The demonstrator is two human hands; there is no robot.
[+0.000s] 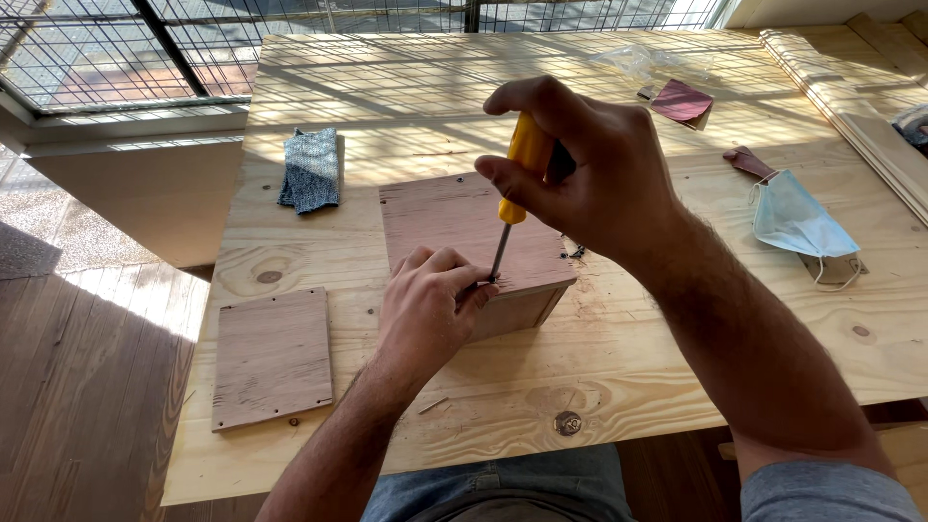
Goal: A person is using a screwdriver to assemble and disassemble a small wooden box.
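Note:
A small reddish wooden box [464, 224] sits on the plywood table [619, 348]. My right hand [580, 164] grips a yellow-handled screwdriver [520, 174], held upright with its tip down on the box's near top edge. My left hand [425, 304] rests against the box's near side, fingertips pinching at the screwdriver tip where a small screw seems to stand; the screw itself is too small to make out.
A loose wooden panel [273, 356] lies at the near left. A folded grey cloth [311, 169] sits behind it. A blue face mask [800, 224], a brown strip [749, 160] and dark red sandpaper [682, 101] lie at the right. Wood moulding [851, 97] runs along the right edge.

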